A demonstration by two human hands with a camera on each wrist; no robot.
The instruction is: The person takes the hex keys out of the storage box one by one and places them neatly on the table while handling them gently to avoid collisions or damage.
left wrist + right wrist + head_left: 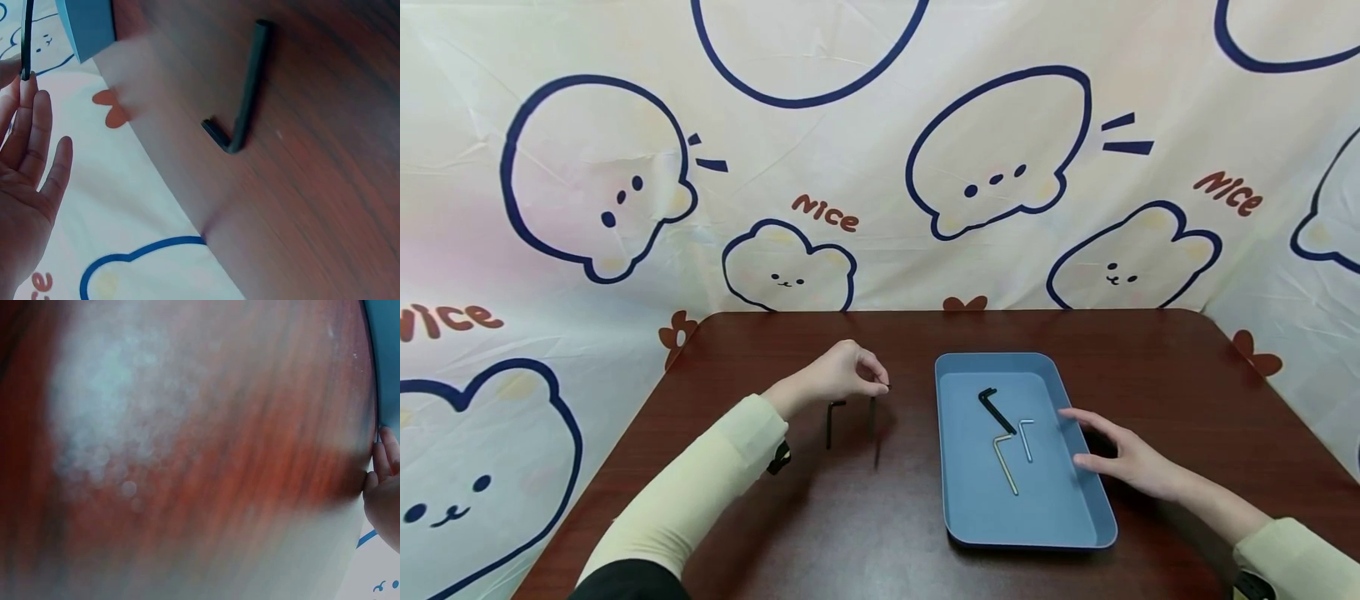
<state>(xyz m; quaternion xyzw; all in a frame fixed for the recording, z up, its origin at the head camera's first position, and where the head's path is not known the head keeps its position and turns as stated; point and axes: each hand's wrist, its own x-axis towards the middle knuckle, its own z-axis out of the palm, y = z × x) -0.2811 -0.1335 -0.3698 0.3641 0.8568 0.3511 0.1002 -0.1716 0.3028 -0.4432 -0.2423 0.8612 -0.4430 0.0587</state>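
My left hand (852, 371) pinches one end of a black hex key (27, 37) between thumb and fingertips, and the key hangs down over the table left of the tray. A second black hex key (829, 427) lies on the wood just below that wrist; the left wrist view shows its L shape plainly. On the right, my right hand (1120, 454) rests its extended fingers and thumb at the right rim of the blue tray (977, 500). Inside the tray lie a black hex key (1000, 415), a gold-toned one (1006, 467) and a small silver one (1026, 442).
The dark brown wooden table (760, 533) carries the tray right of its middle. Behind and beside it hangs a pale cloth (880, 167) printed with blue cartoon outlines, meeting the table's far edge.
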